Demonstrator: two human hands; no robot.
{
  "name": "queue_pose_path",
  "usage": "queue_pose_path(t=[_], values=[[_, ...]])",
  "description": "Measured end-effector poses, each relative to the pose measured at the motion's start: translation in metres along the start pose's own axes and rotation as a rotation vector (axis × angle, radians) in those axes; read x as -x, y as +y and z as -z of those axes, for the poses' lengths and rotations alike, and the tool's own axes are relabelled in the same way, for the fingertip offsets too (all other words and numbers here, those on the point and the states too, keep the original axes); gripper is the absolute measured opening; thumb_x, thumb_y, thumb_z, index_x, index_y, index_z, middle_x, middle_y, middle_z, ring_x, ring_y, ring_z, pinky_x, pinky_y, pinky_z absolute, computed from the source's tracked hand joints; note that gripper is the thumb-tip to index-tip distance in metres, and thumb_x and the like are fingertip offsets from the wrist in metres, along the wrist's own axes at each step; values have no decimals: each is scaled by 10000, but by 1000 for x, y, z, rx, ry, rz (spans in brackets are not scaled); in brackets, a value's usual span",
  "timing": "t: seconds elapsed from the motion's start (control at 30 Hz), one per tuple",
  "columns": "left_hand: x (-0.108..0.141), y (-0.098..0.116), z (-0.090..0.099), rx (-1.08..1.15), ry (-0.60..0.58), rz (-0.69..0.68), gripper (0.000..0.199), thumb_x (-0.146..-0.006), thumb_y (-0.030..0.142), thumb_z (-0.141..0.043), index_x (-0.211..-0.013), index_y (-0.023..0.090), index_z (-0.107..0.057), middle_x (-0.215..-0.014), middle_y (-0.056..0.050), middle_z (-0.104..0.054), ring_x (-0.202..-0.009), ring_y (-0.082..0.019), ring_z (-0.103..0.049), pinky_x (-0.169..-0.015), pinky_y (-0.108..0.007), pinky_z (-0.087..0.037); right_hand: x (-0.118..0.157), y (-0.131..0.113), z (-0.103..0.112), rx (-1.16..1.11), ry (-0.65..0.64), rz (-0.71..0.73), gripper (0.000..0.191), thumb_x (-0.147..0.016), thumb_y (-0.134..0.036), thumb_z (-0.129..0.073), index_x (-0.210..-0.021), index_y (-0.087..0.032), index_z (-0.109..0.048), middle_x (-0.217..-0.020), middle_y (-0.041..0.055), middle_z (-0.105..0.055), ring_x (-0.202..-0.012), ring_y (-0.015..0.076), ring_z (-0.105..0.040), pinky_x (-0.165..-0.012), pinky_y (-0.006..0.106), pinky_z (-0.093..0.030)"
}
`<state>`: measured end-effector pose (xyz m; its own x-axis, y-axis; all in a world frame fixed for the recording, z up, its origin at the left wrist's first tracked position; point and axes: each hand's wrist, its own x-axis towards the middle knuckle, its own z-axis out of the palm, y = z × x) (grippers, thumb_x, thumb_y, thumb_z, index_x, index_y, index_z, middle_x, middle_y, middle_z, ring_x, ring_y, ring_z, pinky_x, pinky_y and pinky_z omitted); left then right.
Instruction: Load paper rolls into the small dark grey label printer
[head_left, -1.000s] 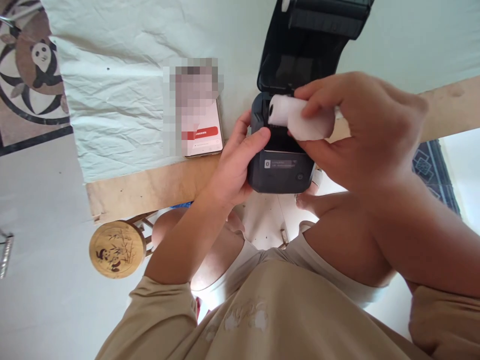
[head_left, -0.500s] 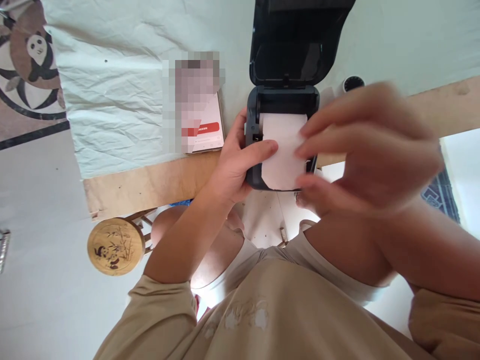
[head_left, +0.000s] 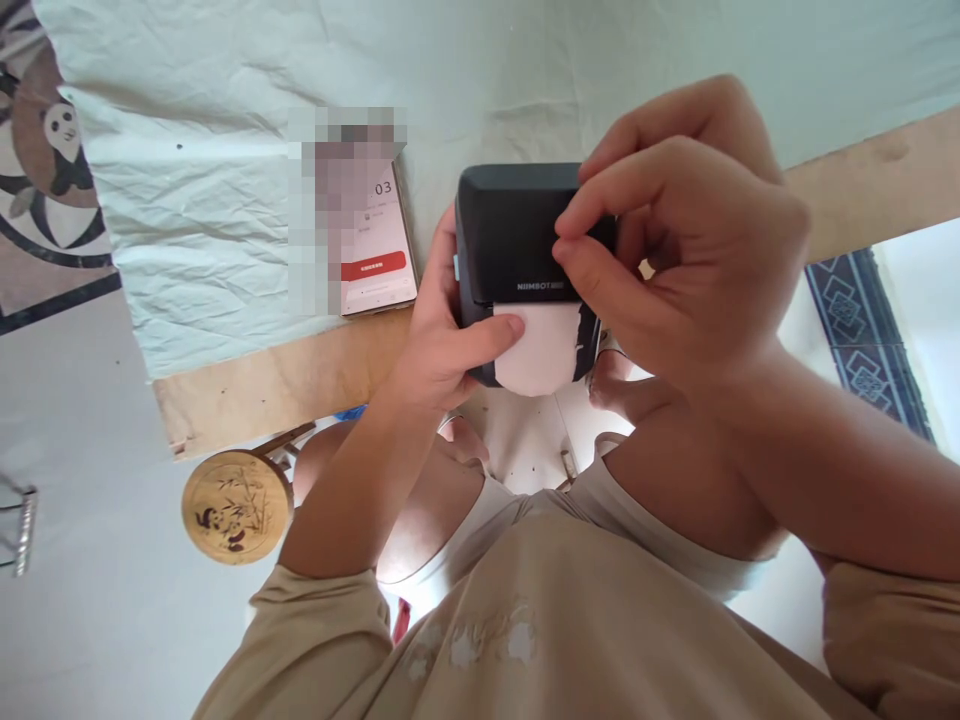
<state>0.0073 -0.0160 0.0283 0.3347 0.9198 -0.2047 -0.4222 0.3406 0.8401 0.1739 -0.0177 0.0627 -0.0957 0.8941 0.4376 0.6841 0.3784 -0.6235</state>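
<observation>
A black label printer [head_left: 517,235] has its lid down, with "NIIMBOT" lettering near the lid's front edge. White paper [head_left: 544,350] sticks out from under that edge toward me. My left hand [head_left: 450,345] is wrapped round the printer's left side, its thumb pressing on the paper. Over the right part of the lid is my right hand [head_left: 675,240], thumb and index fingertip pinched together at the lid's surface. Whether anything is between those fingertips cannot be made out.
A phone [head_left: 382,240] with a lit screen, partly blurred out, lies on the pale cloth [head_left: 210,200] left of the printer. The table's wooden edge [head_left: 285,370] runs in front. A round stool [head_left: 238,507] stands at lower left, and my legs are below the table edge.
The printer's lid, raised before, is now down over the paper roll space. My right hand has moved from beside the paper onto the lid, with thumb and index finger brought together.
</observation>
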Motion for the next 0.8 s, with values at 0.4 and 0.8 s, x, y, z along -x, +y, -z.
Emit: queue_pose_path(t=[0.4,0.8], values=[[-8,-14,12,45,-187,-117,466,-754,425,-672,-1162,227,-565,-1011,-82,-689,-1009,-267,-688,-543,-258,-484,14,7,-3,-334,-326,-207,696,-782,-496,-614,-1348,-241,-299,-1210,50,-563,-766,79,-560,-583,229,-478],[-8,-8,4,137,-81,15,413,-754,482,-657,-1081,236,-604,-963,-65,-707,-1032,-264,-682,-748,-329,-577,19,17,-7,-434,-375,-263,735,-827,-493,-586,-1412,-284,-192,-1287,59,-526,-923,123,-596,-726,279,-550]])
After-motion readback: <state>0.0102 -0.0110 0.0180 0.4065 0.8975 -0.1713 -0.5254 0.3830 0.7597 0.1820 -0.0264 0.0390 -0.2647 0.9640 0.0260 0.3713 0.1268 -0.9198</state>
